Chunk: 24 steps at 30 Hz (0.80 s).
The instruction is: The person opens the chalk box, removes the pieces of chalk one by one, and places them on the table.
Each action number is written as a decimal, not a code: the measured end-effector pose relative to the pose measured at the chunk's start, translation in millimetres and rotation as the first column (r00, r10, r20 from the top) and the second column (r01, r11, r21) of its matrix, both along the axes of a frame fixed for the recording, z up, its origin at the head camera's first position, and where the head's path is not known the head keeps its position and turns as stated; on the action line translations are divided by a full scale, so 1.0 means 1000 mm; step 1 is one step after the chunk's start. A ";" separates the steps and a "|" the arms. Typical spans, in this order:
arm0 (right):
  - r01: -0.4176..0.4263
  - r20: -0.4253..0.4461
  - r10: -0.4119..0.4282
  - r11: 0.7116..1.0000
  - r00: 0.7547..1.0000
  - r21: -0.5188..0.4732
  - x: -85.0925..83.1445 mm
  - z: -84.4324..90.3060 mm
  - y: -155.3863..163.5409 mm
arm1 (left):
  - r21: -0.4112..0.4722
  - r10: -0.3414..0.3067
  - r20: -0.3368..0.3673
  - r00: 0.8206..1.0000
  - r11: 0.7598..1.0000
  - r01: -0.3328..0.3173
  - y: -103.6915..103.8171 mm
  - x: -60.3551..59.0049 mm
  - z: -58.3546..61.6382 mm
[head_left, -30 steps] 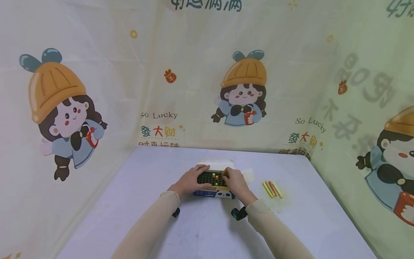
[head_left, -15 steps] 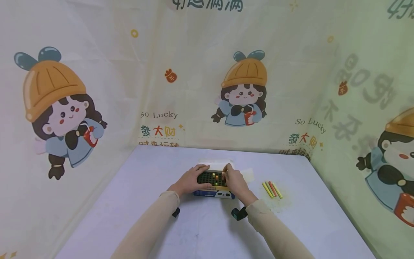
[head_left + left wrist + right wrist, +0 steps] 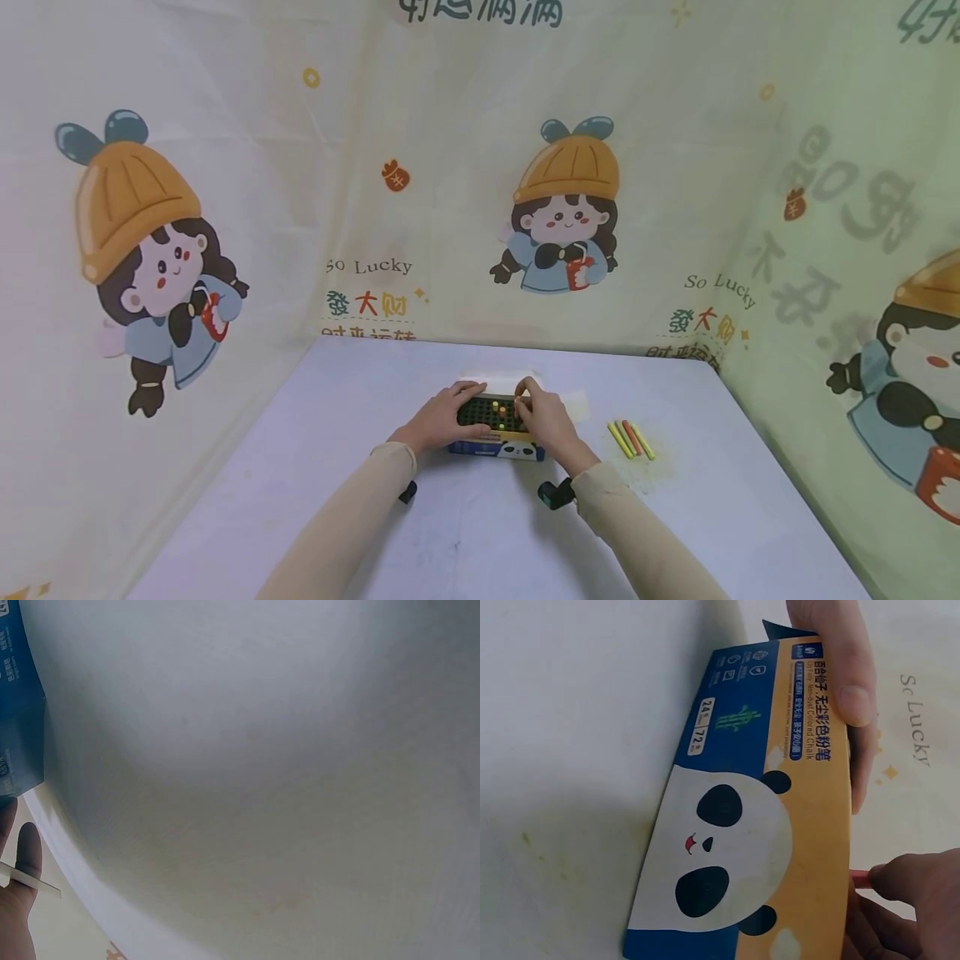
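Note:
In the head view, a blue and orange chalk box point(image 3: 497, 448) with a panda print stands on the table. Its dark, holed tray point(image 3: 476, 410) carries a few upright chalks, yellow and orange. My left hand point(image 3: 442, 415) holds the box at its left end, thumb along the front rim. Over the box's right end, my right hand point(image 3: 546, 417) pinches a chalk, which shows as a red chalk point(image 3: 861, 879) in the right wrist view. Its lower end is hidden behind the box wall. The left wrist view shows the box's blue side point(image 3: 19, 727) and fingers point(image 3: 28, 847) by a pale strip.
Several yellow and orange chalks point(image 3: 632, 438) lie side by side on the white table point(image 3: 465, 533), right of the box, amid chalk dust. Behind the box is its white lid flap point(image 3: 498, 379). A pale sheet point(image 3: 576, 406) lies near its right end. Printed cloth walls point(image 3: 450, 233) surround the table.
My right hand's fingers have shifted slightly at the tray's right end. The left hand and the box stay where they were.

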State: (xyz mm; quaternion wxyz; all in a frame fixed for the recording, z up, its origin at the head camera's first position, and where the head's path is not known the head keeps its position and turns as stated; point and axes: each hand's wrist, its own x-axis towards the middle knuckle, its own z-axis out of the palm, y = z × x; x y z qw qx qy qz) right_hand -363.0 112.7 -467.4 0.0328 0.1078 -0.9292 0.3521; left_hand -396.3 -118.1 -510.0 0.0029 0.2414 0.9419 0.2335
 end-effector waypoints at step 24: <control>0.037 -0.105 -0.026 0.994 0.994 0.102 0.004 -0.007 -0.004 | -0.006 0.007 -0.007 1.000 1.000 -0.007 0.000 0.000 -0.001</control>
